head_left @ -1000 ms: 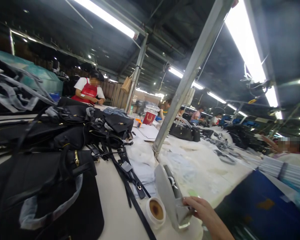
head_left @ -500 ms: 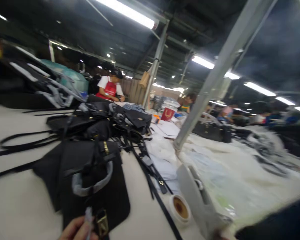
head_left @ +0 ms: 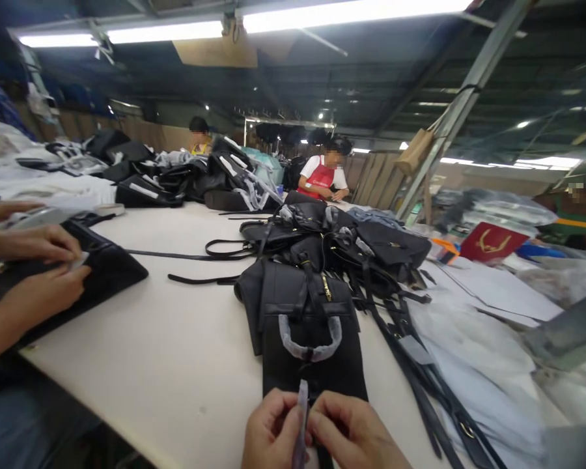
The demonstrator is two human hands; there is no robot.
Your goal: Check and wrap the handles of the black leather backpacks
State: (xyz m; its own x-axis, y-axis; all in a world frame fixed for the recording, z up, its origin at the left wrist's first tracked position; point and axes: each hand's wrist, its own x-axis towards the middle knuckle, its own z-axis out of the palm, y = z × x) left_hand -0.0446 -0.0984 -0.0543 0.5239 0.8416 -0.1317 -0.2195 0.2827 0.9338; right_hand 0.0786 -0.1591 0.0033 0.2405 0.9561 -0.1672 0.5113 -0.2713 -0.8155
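Observation:
A black bag (head_left: 312, 326) lies on the pale table in front of me, its curved handle (head_left: 308, 355) wrapped in clear film. At its near edge, my left hand (head_left: 273, 430) pinches a narrow translucent strip (head_left: 302, 417) that stands upright between thumb and fingers. Close on its right, my right hand (head_left: 346, 430) has thumb and fingertips pressed together beside the strip. What those fingertips hold is too small to make out. A dark strap runs down between both hands.
On the left, a co-worker's hands (head_left: 53, 273) work at another black bag (head_left: 112, 260). More black bags (head_left: 390, 244) and loose straps (head_left: 420, 378) lie beyond and to the right. A person in a red apron (head_left: 321, 179) is across the table (head_left: 176, 358).
The view has swung left, bringing the co-worker's hands into sight. My right hand has come in beside my left at the strip. The bag now appears nearer the middle.

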